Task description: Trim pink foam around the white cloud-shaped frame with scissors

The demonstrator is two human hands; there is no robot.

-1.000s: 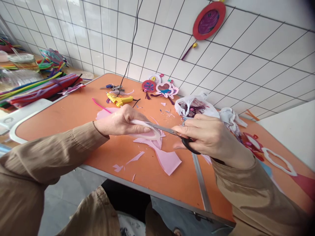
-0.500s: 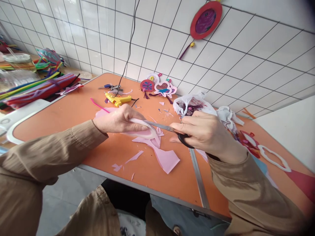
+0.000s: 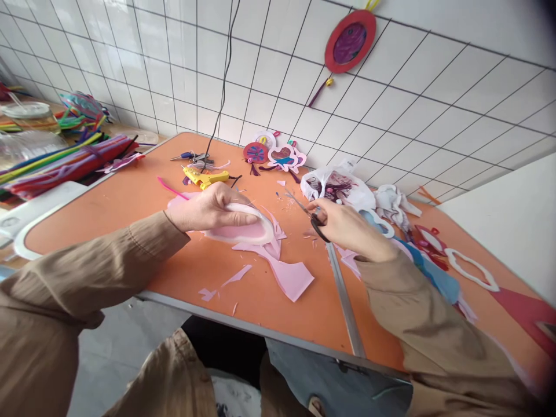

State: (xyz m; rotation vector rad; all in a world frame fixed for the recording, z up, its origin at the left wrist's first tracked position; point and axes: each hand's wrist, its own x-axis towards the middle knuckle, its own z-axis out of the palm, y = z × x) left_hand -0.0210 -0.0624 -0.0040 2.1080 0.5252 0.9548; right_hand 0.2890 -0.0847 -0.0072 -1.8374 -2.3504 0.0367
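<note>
My left hand (image 3: pixel 217 209) pinches an oval frame (image 3: pixel 256 236) with a white rim and pink backing, thumb on top of the rim. To its right, my right hand (image 3: pixel 334 223) grips black-handled scissors (image 3: pixel 318 227) whose blades point up and left, apart from the frame. A large pink offcut (image 3: pixel 292 278) lies below the frame, with smaller pink scraps (image 3: pixel 237 275) around it. A bright pink pipe cleaner (image 3: pixel 171 188) sticks out above my left wrist.
A yellow glue gun (image 3: pixel 204 176) with a black cord and keys (image 3: pixel 197 157) lie behind my left hand. Finished ornaments (image 3: pixel 278 153) lean by the tiled wall. A white plastic bag (image 3: pixel 343 185) holds dark tassels. Pipe cleaners (image 3: pixel 73 162) are heaped at left; a white cutout frame (image 3: pixel 471 269) lies at right.
The scissors have moved away from the frame's rim, to the right, and now point up and left. My left hand keeps its hold on the frame. The view has shifted slightly.
</note>
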